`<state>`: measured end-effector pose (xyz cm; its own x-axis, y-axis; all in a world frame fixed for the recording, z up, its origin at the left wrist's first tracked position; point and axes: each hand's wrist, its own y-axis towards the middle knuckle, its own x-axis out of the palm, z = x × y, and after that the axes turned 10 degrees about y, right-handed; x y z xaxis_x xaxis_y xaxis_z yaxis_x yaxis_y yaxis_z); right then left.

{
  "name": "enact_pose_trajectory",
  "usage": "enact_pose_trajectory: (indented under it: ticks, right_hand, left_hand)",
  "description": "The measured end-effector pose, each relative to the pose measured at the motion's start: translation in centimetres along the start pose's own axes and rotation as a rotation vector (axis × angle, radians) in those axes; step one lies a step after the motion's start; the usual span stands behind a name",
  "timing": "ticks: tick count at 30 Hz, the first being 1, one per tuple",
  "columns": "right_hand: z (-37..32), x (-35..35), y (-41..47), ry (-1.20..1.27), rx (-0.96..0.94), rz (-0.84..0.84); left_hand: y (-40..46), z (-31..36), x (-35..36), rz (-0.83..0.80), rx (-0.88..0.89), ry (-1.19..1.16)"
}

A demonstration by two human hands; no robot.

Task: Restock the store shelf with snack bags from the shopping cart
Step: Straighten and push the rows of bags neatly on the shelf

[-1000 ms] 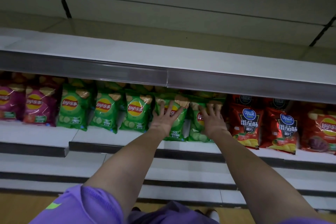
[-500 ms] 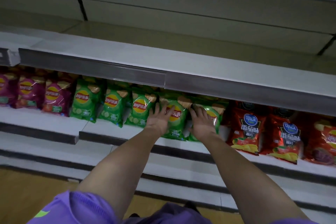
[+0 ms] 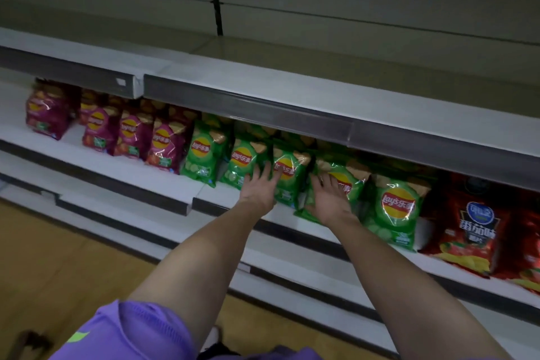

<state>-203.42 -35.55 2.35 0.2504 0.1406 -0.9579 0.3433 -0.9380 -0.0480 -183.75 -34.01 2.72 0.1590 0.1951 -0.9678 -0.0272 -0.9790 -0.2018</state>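
A row of green Lay's bags (image 3: 397, 207) stands on the white store shelf (image 3: 163, 175). My left hand (image 3: 258, 188) lies flat with spread fingers against the lower front of two neighbouring green bags (image 3: 287, 175). My right hand (image 3: 328, 199) presses with straight fingers on another green bag (image 3: 349, 181) just to the right, which leans forward. Neither hand grips anything. The shopping cart is not in view.
Purple Lay's bags (image 3: 163, 143) fill the shelf to the left and red tomato-flavour bags (image 3: 470, 225) to the right. The shelf board above (image 3: 263, 90) overhangs the bags. Lower shelf edges (image 3: 292, 280) and wooden floor (image 3: 73, 257) lie below.
The view has swung left and down. My hands have slid lower on the green bags, the left hand now more to the left; the rightmost green bag is uncovered.
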Motion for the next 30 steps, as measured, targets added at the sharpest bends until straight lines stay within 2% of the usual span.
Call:
enact_pose_trajectory:
  ticks: [8,13,16,20,25,30]
  right_hand:
    - [-6.8,2.8,4.6,0.002,0.144,0.009]
    - [-9.2,3.7,8.1,-0.05,0.291,0.023]
    - [-10.0,3.8,9.6,-0.088,0.37,0.034]
    - [-10.5,4.8,10.9,-0.057,0.435,-0.019]
    - [-10.8,5.7,11.2,-0.106,0.452,-0.046]
    - [-10.5,5.4,11.2,-0.169,0.448,-0.065]
  left_hand:
    - [4.4,-8.6,1.9,0.03,0.163,0.068]
    - [7.6,-11.4,2.3,0.022,0.25,0.113]
    - [8.8,-11.9,2.9,0.037,0.283,0.149]
    - [10.5,-12.3,3.5,0.025,0.329,0.081]
    - [10.7,-12.0,4.0,0.021,0.332,0.063]
    - [10.6,-10.6,2.7,-0.05,0.295,0.039]
